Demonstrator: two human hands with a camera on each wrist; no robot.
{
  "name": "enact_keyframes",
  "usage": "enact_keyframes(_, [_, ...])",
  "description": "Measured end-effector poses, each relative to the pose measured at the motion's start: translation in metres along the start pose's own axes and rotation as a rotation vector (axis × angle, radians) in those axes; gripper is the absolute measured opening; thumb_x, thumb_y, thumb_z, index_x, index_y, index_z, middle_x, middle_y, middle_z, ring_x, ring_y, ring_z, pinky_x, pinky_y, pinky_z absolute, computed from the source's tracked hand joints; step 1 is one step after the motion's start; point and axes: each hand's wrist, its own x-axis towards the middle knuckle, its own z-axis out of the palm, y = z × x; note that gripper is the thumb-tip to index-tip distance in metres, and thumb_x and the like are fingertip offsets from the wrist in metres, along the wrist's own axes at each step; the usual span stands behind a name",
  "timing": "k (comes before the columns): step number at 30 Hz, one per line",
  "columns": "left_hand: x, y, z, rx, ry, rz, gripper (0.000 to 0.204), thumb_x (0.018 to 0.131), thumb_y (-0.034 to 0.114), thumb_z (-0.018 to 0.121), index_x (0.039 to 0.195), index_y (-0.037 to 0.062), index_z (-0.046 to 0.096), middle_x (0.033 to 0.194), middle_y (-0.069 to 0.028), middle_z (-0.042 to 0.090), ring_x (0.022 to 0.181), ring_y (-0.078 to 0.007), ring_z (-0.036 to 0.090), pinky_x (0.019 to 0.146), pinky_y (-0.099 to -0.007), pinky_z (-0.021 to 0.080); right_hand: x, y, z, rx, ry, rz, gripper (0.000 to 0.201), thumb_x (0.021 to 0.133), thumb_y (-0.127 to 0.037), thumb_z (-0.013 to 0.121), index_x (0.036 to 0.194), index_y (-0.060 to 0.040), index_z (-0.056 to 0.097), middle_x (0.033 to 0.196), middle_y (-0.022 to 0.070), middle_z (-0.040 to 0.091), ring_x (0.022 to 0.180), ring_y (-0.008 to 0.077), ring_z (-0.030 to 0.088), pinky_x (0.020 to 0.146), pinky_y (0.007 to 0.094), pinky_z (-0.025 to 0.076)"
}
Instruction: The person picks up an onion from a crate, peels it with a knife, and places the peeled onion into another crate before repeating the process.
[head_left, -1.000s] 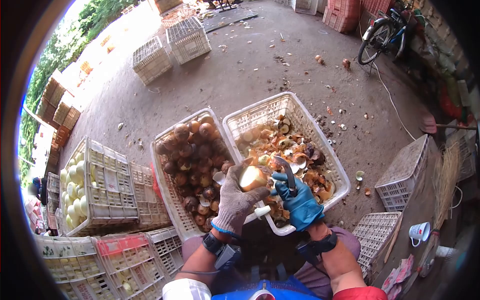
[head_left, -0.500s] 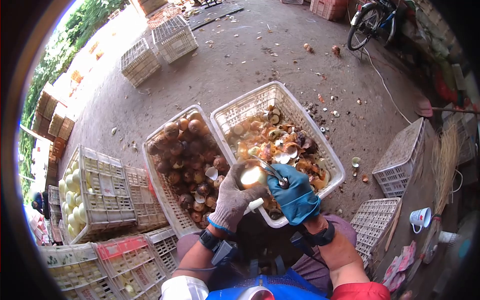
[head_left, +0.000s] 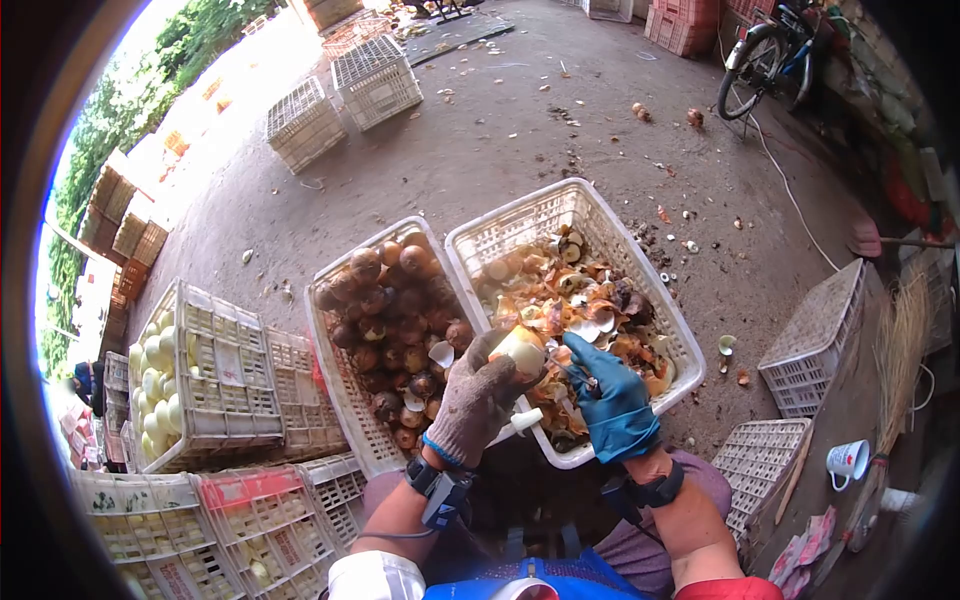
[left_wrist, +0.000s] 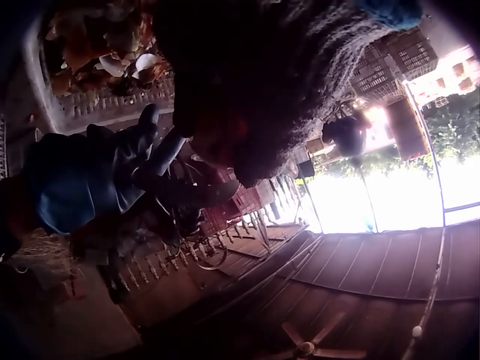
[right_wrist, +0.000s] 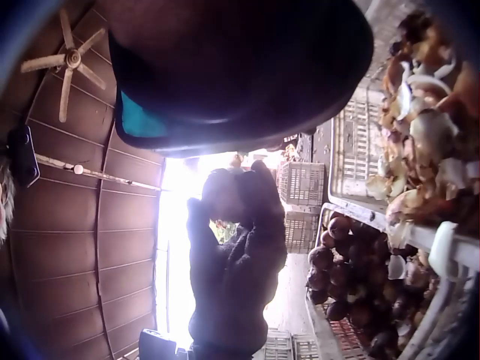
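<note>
My left hand [head_left: 468,402], in a grey knit glove, grips a pale, partly peeled onion [head_left: 522,352] with some brown skin on it. Close to its right, my right hand [head_left: 615,402] wears a blue rubber glove and holds a small knife [head_left: 592,385], mostly covered by the fingers. Below the left hand, brown onions [head_left: 390,320] fill a white crate [head_left: 322,330]. Skins and trimmings [head_left: 580,295] lie in a second white crate [head_left: 648,285], under the right hand. In the right wrist view the onion [right_wrist: 225,195] sits among the left fingers.
Peeled onions [head_left: 155,385] fill a crate at the left, with more crates [head_left: 150,490] in front. At the right stand an upturned crate [head_left: 815,340], a white mug [head_left: 848,460] and a straw broom [head_left: 893,350]. Farther off are two crates [head_left: 375,85] and a bicycle [head_left: 765,70].
The right hand brought the knife against the onion, then drew back to the right. The onion has turned in the left hand and shows a different side.
</note>
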Motion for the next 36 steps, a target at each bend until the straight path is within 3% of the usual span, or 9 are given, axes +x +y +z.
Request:
enact_keyframes(4, [0.003,0.001,-0.006,0.071,-0.02,0.0,0.072,0.09,0.026,0.078,0.149,0.0007,0.044,0.139,-0.0145,0.056,0.127,-0.0289,0.061,0.109,-0.047,0.054,-0.001,-0.01,-0.004,-0.07,-0.029,0.024,0.06,0.083,0.006,0.065,0.14,-0.0123,0.065,0.118,0.0183,0.073,0.1,0.0325,0.074,0.086,0.0401,0.058])
enact_keyframes(13, [0.005,-0.005,-0.002,0.135,0.039,0.073,0.063,0.089,0.013,0.069,0.147,0.0013,0.047,0.136,-0.0136,0.057,0.123,-0.0253,0.062,0.104,-0.0416,0.057,-0.007,-0.005,0.011,-0.36,0.036,0.104,0.056,0.086,0.002,0.065,0.14,-0.0124,0.064,0.109,0.0197,0.074,0.089,0.0345,0.073,0.077,0.0415,0.058])
enact_keyframes(16, [0.001,-0.005,0.01,0.203,0.108,0.152,0.056,0.091,0.006,0.063,0.144,-0.0031,0.048,0.125,-0.0131,0.062,0.11,-0.0193,0.066,0.096,-0.0294,0.055,-0.011,0.007,0.027,-0.231,0.165,0.011,0.048,0.092,-0.002,0.066,0.139,-0.01,0.065,0.105,0.0174,0.074,0.08,0.028,0.074,0.073,0.0378,0.059])
enact_keyframes(19, [0.002,-0.003,0.01,0.197,0.135,0.156,0.055,0.091,0.005,0.064,0.143,-0.0035,0.049,0.125,-0.0131,0.063,0.11,-0.0185,0.065,0.096,-0.03,0.055,-0.022,0.022,0.049,0.171,0.083,0.157,0.04,0.099,-0.005,0.065,0.139,-0.0077,0.063,0.102,0.011,0.074,0.077,0.0185,0.071,0.071,0.0336,0.058])
enact_keyframes(20, [0.002,-0.003,0.009,0.186,0.134,0.139,0.056,0.089,0.003,0.063,0.143,-0.0014,0.05,0.127,-0.0132,0.062,0.112,-0.0207,0.065,0.097,-0.0332,0.056,-0.02,0.029,0.057,0.137,0.092,0.171,0.036,0.096,-0.007,0.067,0.132,-0.0077,0.065,0.091,0.0148,0.07,0.084,0.0224,0.071,0.072,0.0374,0.057])
enact_keyframes(23, [0.003,0.001,0.002,0.219,0.129,0.106,0.059,0.087,0.0,0.062,0.145,0.0022,0.05,0.132,-0.0138,0.059,0.116,-0.0251,0.065,0.1,-0.0399,0.059,-0.009,0.032,0.051,0.766,-0.014,0.66,0.03,0.101,-0.009,0.065,0.13,-0.0066,0.066,0.096,0.0063,0.072,0.085,0.0101,0.066,0.071,0.0302,0.056])
enact_keyframes(31, [-0.001,0.014,0.002,0.232,0.021,0.075,0.066,0.085,0.001,0.068,0.148,-0.0017,0.047,0.135,-0.0154,0.059,0.119,-0.0266,0.064,0.104,-0.0418,0.056,0.013,-0.02,-0.001,0.829,-0.206,0.529,0.05,0.101,-0.036,0.071,0.141,-0.0079,0.061,0.095,-0.0041,0.072,0.064,0.0009,0.051,0.055,0.0199,0.042])
enact_keyframes(35, [-0.002,0.008,-0.002,0.255,0.041,-0.049,0.06,0.089,0.005,0.067,0.144,-0.0026,0.046,0.134,-0.0168,0.056,0.122,-0.0298,0.061,0.107,-0.0462,0.055,0.019,-0.02,0.003,0.774,-0.045,0.606,0.034,0.102,-0.017,0.07,0.133,-0.0039,0.068,0.101,-0.0007,0.073,0.069,0.0002,0.051,0.059,0.0206,0.044])
enact_keyframes(36, [-0.002,0.006,-0.004,0.181,0.022,-0.051,0.058,0.089,0.005,0.067,0.143,-0.0024,0.046,0.133,-0.017,0.055,0.122,-0.0302,0.061,0.107,-0.0466,0.056,0.02,-0.018,0.005,0.745,-0.001,0.561,0.028,0.101,-0.01,0.067,0.128,-0.0024,0.07,0.103,0.0016,0.074,0.075,0.0035,0.06,0.065,0.0229,0.05])
